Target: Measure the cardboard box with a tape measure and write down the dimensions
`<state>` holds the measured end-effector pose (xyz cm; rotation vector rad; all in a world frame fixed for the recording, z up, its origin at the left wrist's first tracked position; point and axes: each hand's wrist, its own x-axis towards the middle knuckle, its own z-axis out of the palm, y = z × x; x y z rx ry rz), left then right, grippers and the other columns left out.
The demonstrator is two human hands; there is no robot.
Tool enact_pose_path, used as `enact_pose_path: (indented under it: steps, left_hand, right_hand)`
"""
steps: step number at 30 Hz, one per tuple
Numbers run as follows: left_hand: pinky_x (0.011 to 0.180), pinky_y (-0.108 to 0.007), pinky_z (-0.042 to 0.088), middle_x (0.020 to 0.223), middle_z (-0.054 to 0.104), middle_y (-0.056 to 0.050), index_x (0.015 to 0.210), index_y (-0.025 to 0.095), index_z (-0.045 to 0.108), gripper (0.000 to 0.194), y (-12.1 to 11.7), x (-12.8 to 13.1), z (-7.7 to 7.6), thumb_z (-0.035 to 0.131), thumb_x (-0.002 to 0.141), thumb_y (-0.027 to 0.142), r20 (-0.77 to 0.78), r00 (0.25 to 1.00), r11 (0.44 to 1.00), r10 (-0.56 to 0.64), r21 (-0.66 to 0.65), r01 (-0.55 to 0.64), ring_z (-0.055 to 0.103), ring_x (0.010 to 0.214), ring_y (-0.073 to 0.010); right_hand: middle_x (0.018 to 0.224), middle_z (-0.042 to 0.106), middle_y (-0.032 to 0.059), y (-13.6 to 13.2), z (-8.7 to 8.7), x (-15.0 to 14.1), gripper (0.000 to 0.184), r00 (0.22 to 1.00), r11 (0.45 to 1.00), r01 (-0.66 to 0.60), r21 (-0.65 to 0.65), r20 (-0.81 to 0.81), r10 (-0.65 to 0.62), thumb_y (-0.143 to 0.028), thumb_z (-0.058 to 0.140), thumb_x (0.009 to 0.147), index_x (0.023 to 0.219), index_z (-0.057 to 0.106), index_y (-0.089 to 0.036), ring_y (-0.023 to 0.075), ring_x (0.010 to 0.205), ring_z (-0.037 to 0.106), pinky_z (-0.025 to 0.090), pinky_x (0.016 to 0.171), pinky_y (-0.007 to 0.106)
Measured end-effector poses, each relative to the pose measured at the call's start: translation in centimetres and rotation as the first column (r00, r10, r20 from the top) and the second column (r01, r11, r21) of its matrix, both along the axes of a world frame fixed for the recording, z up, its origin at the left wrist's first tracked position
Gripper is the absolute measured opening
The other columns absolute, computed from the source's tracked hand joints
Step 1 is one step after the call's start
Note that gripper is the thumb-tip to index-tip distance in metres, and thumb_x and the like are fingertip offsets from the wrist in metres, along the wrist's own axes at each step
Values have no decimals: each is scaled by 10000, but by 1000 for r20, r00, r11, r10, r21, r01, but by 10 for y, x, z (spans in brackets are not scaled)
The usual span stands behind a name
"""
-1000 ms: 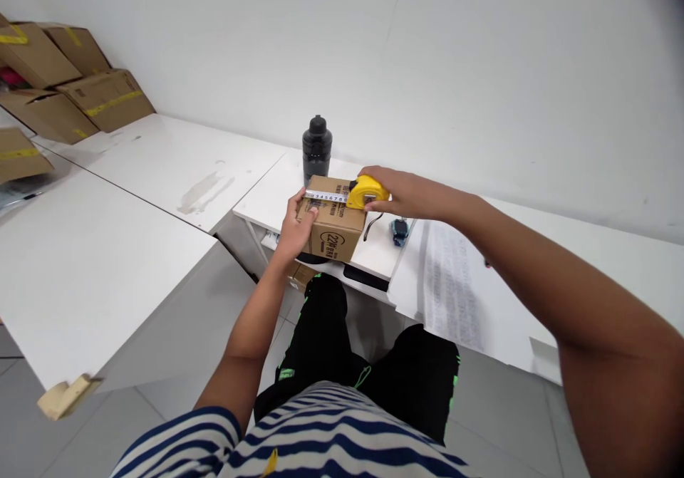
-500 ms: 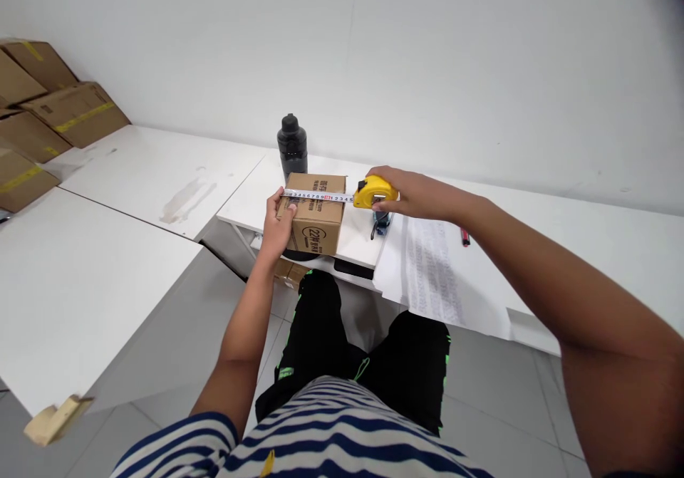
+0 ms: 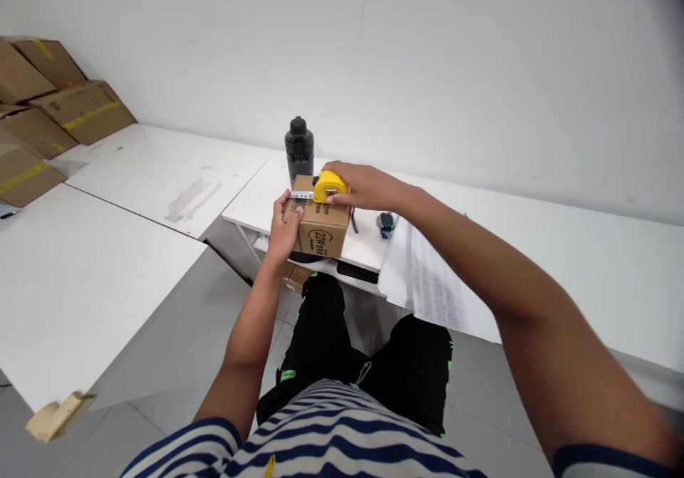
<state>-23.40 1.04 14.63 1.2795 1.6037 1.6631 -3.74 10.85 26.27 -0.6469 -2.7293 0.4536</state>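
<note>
A small cardboard box (image 3: 327,234) with dark printing sits at the front edge of the white table. My left hand (image 3: 285,227) grips the box's left side, thumb on top and fingers near the end of the white tape blade (image 3: 301,195). My right hand (image 3: 359,184) is closed around a yellow tape measure (image 3: 330,187), held over the top of the box. A short length of blade runs from its case to the box's left edge. The tape measure's dark strap hangs beside the box's right side.
A dark water bottle (image 3: 300,152) stands behind the box. To the right are a watch (image 3: 385,224) and printed sheets (image 3: 435,286). Larger cardboard boxes (image 3: 88,113) are stacked at the far left. A wooden piece (image 3: 60,417) is at the left table's near corner.
My right hand has moved left with the tape measure, from beyond the box's right edge to above its top. The exposed blade is much shorter. My left hand still holds the box.
</note>
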Motion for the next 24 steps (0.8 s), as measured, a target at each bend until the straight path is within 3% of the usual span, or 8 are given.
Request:
enact_pose_path:
  steps: [6, 13, 16, 19, 21, 22, 24]
  left_hand:
    - [1167, -369, 372, 1554, 447, -94, 1490, 244, 394, 645, -11, 5, 11, 600, 910, 437, 88, 995, 997, -47, -57, 53, 431, 1431, -261]
    - [1140, -414, 409, 1603, 383, -73, 1581, 344, 180, 800, -13, 5, 12, 609, 912, 436, 212, 970, 988, -120, -70, 138, 462, 1415, -256]
    - [1138, -396, 405, 1600, 373, -117, 1580, 321, 143, 844, -8, 3, 11, 624, 902, 463, 227, 971, 991, -77, -89, 99, 450, 1423, -251]
    - [1176, -414, 347, 1594, 358, -134, 1545, 297, 228, 762, -15, 12, 5, 591, 910, 510, 100, 990, 995, 99, -34, -96, 371, 1467, -265]
    - [1212, -452, 280, 1598, 324, -139, 1515, 284, 290, 743, -30, 31, -4, 565, 896, 589, -45, 975, 974, 220, 66, -217, 267, 1511, -287]
    - [1215, -474, 268, 1590, 317, -151, 1497, 275, 319, 767, -41, 44, -11, 557, 871, 648, -100, 969, 970, 227, 116, -216, 250, 1513, -306]
    - [1188, -487, 316, 1535, 365, -175, 1455, 263, 367, 879, -64, 77, -25, 575, 770, 773, -146, 987, 989, 65, 145, -43, 323, 1469, -338]
  right_hand:
    - [1284, 636, 101, 2, -5, -56, 515, 997, 998, -60, -1, -46, 60, -422, 569, 847, 1322, 473, -250, 291, 1038, 607, 452, 846, 397]
    - [1348, 617, 98, 1, -14, -64, 551, 998, 999, -39, 26, -57, 41, -426, 550, 867, 1382, 446, -258, 307, 1071, 614, 464, 853, 420]
    - [1377, 606, 109, -6, -12, -45, 566, 996, 994, 63, 93, -73, -56, -441, 548, 882, 1407, 450, -252, 337, 1087, 616, 467, 868, 457]
    - [1369, 608, 138, -23, -18, -4, 590, 981, 981, 152, 117, -137, -135, -478, 539, 904, 1435, 443, -240, 367, 1125, 605, 465, 914, 521]
    - [1372, 601, 141, -44, -33, 31, 617, 962, 978, 196, 69, -207, -179, -534, 531, 910, 1451, 424, -257, 372, 1173, 589, 466, 949, 557]
    - [1378, 595, 140, -57, -44, 49, 639, 947, 975, 219, 26, -247, -206, -574, 531, 905, 1454, 416, -267, 371, 1196, 581, 469, 962, 569]
    - [1349, 603, 152, -88, -72, 81, 707, 906, 961, 261, -90, -322, -276, -670, 540, 868, 1437, 421, -267, 370, 1196, 592, 490, 965, 575]
